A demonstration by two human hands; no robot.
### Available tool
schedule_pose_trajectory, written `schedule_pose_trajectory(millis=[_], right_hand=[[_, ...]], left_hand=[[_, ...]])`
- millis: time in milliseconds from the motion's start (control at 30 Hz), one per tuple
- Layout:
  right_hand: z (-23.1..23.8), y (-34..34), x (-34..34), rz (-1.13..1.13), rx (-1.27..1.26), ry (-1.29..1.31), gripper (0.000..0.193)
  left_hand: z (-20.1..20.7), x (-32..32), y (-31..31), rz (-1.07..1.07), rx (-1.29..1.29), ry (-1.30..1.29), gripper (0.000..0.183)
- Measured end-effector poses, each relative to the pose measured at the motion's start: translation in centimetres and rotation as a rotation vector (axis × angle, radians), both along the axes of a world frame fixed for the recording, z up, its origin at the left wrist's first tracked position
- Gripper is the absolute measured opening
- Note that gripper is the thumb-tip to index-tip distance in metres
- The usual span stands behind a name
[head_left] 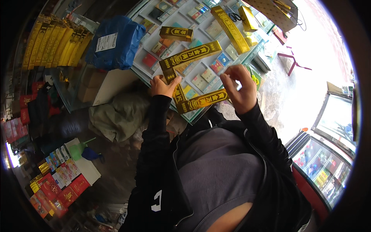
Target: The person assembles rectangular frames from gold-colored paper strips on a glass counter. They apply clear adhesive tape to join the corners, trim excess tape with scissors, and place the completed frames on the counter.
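My left hand [165,86] is closed on the edge of a narrow gold box [179,96], its thumb pressed on the box. This box lies lengthwise on the glass counter. A long gold box [195,54] with dark printing reaches to the right from its far end. Another gold box [206,99] lies by its near end, close to the counter's front edge. My right hand [241,87] is raised over the counter's right side, fingers curled and thumb near the forefinger. Whether anything is pinched there I cannot make out.
Farther back on the glass counter [145,79] lie a short gold box [176,33] and a long gold box [231,30]. A blue wrapped parcel [116,42] sits to the left, beside a row of gold boxes [54,42]. A purple-red stool [291,63] stands at right.
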State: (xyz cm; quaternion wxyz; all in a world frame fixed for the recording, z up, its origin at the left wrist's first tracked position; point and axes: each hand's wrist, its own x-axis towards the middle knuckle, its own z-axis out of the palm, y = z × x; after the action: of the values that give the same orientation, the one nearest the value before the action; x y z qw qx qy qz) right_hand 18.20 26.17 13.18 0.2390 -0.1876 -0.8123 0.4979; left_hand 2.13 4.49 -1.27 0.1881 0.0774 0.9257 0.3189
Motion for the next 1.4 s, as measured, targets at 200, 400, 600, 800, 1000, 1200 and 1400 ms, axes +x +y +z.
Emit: schedule_pose_trajectory(millis=[200,400,600,800,1000,1200,1400], right_hand=[[-2.4,0.8,-8.1,0.134,0.590,0.138,0.022],[-7.5,-0.6,-15.2,0.356,0.955,0.129,0.019],[-10.5,0.6,-17.1,0.490,1.185,-0.056,0.024],[-11.4,1.1,-16.7,0.537,1.036,0.079,0.029],[-9.9,0.8,-16.6,0.383,0.702,0.047,0.028],[-5.3,1.8,-13.1,0.492,-0.425,0.041,0.017],[-4.3,2.8,-10.9,0.328,-0.407,0.002,0.023]], left_hand=[[-0.1,0.5,-0.3,0.059,0.157,0.082,0.105],[1.1,1.4,0.6,0.029,-0.006,0.025,0.102],[2.4,1.8,1.5,0.183,0.060,0.037,0.068],[3.5,1.3,0.5,0.212,0.150,-0.105,0.071],[2.0,1.4,0.3,0.095,0.141,0.001,0.084],[1.3,1.4,-0.3,0.099,0.168,0.250,0.073],[1.2,0.2,-1.6,0.086,0.207,0.149,0.068]])
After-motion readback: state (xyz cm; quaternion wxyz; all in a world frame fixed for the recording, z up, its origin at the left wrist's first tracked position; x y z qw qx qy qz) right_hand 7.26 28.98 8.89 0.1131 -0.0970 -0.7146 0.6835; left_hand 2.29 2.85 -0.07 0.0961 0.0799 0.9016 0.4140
